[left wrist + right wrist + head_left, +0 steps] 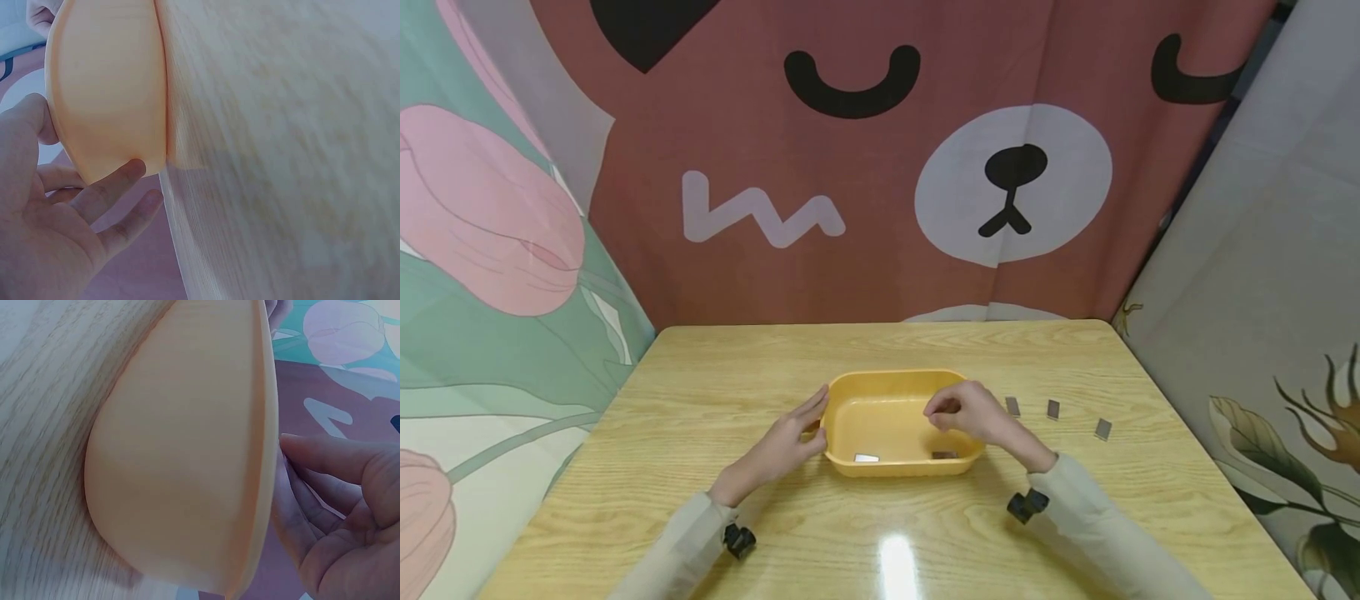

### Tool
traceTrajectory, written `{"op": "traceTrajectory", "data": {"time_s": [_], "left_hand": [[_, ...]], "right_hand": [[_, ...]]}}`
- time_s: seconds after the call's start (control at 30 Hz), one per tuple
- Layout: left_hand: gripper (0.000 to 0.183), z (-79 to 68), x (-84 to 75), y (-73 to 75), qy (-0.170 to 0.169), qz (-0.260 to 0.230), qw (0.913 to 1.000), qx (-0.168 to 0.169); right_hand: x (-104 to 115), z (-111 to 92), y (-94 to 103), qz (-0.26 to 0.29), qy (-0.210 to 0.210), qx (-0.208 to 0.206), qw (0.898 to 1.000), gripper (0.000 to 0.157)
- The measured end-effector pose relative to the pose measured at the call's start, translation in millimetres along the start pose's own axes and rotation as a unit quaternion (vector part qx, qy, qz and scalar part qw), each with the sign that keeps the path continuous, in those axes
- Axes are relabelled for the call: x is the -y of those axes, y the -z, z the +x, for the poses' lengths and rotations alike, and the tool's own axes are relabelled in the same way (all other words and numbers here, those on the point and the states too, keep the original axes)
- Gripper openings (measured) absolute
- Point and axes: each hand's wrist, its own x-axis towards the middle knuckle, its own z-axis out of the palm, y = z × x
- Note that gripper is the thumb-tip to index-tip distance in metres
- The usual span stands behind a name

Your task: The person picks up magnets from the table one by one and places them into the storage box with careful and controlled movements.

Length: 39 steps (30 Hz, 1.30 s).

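A yellow plastic basin (880, 375) stands on the wooden table. My left hand (782, 446) rests against its left end, the thumb at the rim and nearly straight fingers touching the outer wall (112, 94). Over the basin's right part hovers my right hand (966, 410), fingers bent and thumb near the index finger. Whether anything lies between those fingertips cannot be made out; the basin's rim (265, 456) partly hides them in the right wrist view. Inside the basin, along the near wall, lie a small whitish rectangular piece (867, 457) and a small brown one (944, 455).
Right of the basin, three small flat rectangular grey-brown pieces lie apart on the table: one (1012, 407) near the right hand, another (1053, 409) beyond it, the last (1102, 429) farthest right. Printed curtains (880, 275) hang behind and beside the table (737, 358).
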Motion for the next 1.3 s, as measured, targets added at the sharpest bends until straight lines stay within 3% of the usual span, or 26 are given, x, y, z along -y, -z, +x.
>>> {"op": "traceTrajectory", "data": {"time_s": [0.57,1.3], "left_hand": [[0.062,0.4,-0.2,0.4,0.0,-0.005,1.0,0.003],[0.061,-0.4,-0.8,0.3,0.001,-0.008,1.0,0.004]], "right_hand": [[-2,-5,10.3,-0.014,-0.002,-0.013,1.0,0.008],[-6,-12,20.4,0.005,-0.01,-0.008,1.0,0.011]]}}
